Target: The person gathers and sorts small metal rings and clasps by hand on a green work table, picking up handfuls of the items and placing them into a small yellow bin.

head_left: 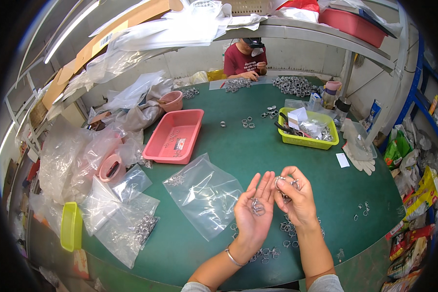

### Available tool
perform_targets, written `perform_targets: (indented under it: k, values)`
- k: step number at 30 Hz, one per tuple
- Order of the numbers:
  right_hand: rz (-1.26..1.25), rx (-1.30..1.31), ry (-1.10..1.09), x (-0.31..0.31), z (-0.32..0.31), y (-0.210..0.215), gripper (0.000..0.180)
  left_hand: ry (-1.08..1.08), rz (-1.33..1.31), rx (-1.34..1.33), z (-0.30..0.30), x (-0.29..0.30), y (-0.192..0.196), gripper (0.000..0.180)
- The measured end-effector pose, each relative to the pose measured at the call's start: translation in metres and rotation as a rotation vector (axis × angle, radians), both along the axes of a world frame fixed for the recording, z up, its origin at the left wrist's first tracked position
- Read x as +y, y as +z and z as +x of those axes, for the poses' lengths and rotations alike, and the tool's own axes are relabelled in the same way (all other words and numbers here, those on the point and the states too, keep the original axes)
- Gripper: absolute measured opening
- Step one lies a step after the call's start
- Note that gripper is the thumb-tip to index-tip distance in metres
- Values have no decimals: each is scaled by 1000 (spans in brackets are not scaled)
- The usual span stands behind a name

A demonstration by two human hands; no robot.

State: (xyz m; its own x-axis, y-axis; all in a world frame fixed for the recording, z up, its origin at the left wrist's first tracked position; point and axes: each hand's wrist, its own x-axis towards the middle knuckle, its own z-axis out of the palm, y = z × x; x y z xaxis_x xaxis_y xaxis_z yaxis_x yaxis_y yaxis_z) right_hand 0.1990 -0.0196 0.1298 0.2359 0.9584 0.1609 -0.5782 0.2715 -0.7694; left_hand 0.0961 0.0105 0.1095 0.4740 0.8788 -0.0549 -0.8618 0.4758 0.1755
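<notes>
The left grip [253, 221] is open flat with metal rings [258, 209] on it, the right grip [300, 202] is curled around more rings [294, 184], and a clear bag [207, 199] holds little metal bits [175, 180].

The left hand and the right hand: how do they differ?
The left hand is palm up, fingers extended; the right hand has curled fingers. The left hand carries metal rings on its palm; the right hand holds some in its fingers. The left hand has a bracelet at the wrist; the right hand has none. Both are over the green table.
</notes>
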Motion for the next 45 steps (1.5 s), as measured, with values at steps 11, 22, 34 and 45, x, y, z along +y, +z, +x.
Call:
perform_targets:
  k: [11, 22, 34, 45]
  values:
    - [-93, 571, 219, 3, 8, -4, 23, 6, -16, -19, 0, 1, 0, 50]
    - [39, -1093, -245, -10, -22, 10, 22, 51, 88, 105, -2, -1, -1, 48]
    - [8, -1180, -216, -12, -19, 1, 21, 60, 69, 144, 0, 0, 1, 37]
    - [-19, -1175, -256, -12, -16, 0, 16, 80, -5, 191, 3, -2, 5, 35]
